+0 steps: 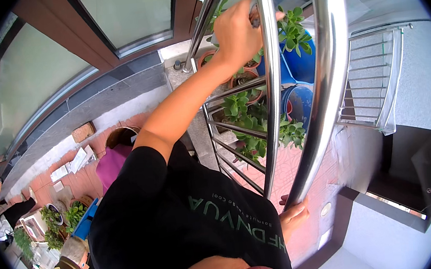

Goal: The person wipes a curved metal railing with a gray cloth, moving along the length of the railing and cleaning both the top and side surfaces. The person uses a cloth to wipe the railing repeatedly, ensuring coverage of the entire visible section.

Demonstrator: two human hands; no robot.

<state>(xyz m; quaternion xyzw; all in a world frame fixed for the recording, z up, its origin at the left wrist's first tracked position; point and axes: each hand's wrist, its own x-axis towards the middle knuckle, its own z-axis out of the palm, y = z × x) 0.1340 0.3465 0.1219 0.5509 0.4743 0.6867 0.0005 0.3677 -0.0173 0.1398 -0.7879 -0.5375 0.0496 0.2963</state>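
My left hand [238,35] is raised behind a slim stainless-steel bar [273,90] of a railing. It is closed on a small grey and brown item [254,15], mostly hidden by the fingers and the bar. One fingertip shows past the bar's other side. Lower down, my right hand [295,217] wraps the near end of the thick, polished handrail [326,69]. Beyond the bars stand jade plants [251,127] in terracotta pots [246,80]. Thinner crossbars [238,132] run between the railing's uprights.
Blue plastic containers [298,103] stand behind the railing. A metal rack [369,77] with plastic sheeting leans at the right wall. Left are a brick [83,132], white packets [80,160], a purple cloth [114,165] and potted plants [53,224]. Another person's leg [19,209] shows far left.
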